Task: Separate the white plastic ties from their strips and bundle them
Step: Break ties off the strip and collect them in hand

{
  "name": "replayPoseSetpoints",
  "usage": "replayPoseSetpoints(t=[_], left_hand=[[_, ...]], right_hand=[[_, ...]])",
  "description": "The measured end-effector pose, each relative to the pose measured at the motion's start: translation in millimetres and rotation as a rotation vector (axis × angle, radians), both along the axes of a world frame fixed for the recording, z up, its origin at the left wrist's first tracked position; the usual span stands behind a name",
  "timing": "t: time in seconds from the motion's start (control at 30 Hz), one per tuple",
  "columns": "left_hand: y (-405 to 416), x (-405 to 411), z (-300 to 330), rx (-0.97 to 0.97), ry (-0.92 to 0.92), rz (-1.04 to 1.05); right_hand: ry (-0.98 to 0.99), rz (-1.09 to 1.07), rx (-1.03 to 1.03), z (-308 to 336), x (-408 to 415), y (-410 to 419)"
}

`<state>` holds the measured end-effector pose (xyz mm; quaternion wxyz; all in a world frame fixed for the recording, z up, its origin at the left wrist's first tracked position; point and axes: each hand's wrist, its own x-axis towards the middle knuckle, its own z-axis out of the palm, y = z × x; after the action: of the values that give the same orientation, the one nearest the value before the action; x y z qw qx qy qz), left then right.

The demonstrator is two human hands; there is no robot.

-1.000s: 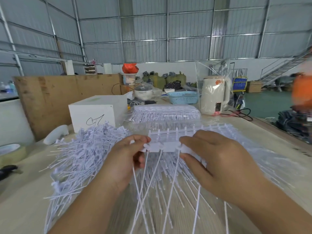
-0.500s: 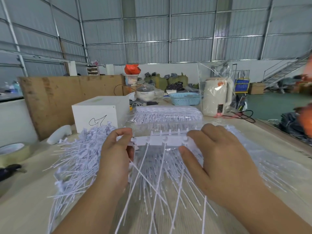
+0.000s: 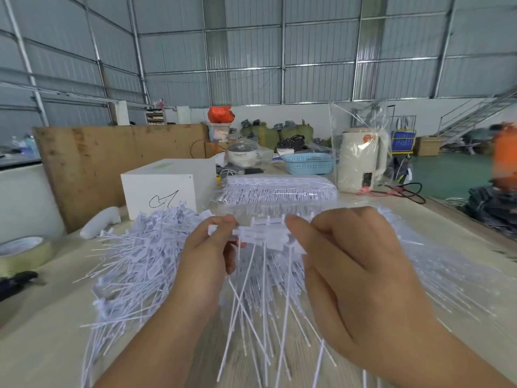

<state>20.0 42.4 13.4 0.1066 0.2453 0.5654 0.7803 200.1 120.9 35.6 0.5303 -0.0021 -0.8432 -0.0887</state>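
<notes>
Head view: at frame centre the left hand (image 3: pixel 208 256) and right hand (image 3: pixel 361 275) each pinch an end of a strip of white ties (image 3: pixel 265 236), fingers curled on it, tails hanging down. Loose ties (image 3: pixel 134 264) are heaped on the worktop (image 3: pixel 36 345) at centre left. A bagged stack (image 3: pixel 279 190) behind, apparently more strips, lies above centre.

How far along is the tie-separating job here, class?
Done: a loose pile of separated ties lies at left. In hand: the left hand and right hand pinch one strip of ties. Left: the bagged strips behind remain unopened, and no bundle shows.
</notes>
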Motion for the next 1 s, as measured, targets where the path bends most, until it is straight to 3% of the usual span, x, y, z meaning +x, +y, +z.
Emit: replayPoseSetpoints(t=[0.2, 0.47, 0.6, 0.77, 0.9, 1.0], left_hand=[[-3.0, -1.6, -2.0, -0.124, 0.072, 0.027], [-1.4, -0.1, -4.0, -0.137, 0.07, -0.047], [-0.7, 1.7, -6.2, -0.167, 0.146, -0.088], [-2.0, 9.3, -3.5, -0.124, 0.175, -0.241], [-5.3, 16.4, -1.0, -0.113, 0.228, -0.467], [-7.7, 17.9, -1.0, -0.236, 0.325, -0.552]], right_hand=[[-0.005, -0.096, 0.043, -0.6, -3.7, -1.5], [-0.429, -0.52, -0.245, -4.2, -4.2, 30.5], [-0.578, -0.358, -0.315, -6.3, -3.1, 40.5], [-0.473, -0.039, -0.36, -9.0, -4.6, 24.0], [-0.514, -0.005, -0.4, -14.2, -11.7, 20.6], [-0.621, -0.029, -0.45, -16.3, -13.4, 29.0]])
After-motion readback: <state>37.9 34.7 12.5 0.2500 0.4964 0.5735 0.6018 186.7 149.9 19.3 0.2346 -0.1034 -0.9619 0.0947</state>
